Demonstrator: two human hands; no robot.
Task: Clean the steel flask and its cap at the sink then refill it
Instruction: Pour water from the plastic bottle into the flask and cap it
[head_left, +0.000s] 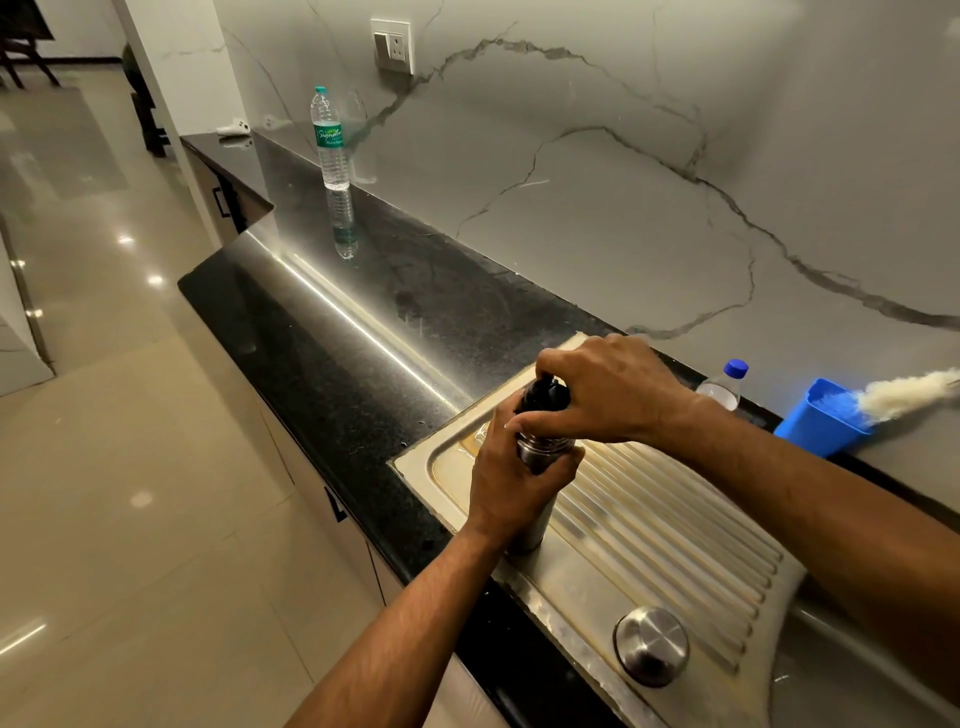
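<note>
The tall steel flask (535, 499) stands upright on the ribbed steel drainboard (670, 525) set in the black stone worktop (322, 332); the left hand (511, 478) grips its body and the right hand (608, 395) curls round its black stopper (543, 397). A round steel cap (652, 646) lies on the drainboard near the sink basin. A blue plastic tub (821, 418) with a fluffy brush (904, 395) and a blue-capped clear bottle (724, 384) stand behind the right arm, and a green-labelled water bottle (328, 137) stands far along the worktop.

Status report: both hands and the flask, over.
Left hand grips upright steel flask on ribbed steel drainboard. Right hand grips black stopper. Nothing obstructing.

Water bottle (329, 137) (upright), blue tub (821, 418)
</note>
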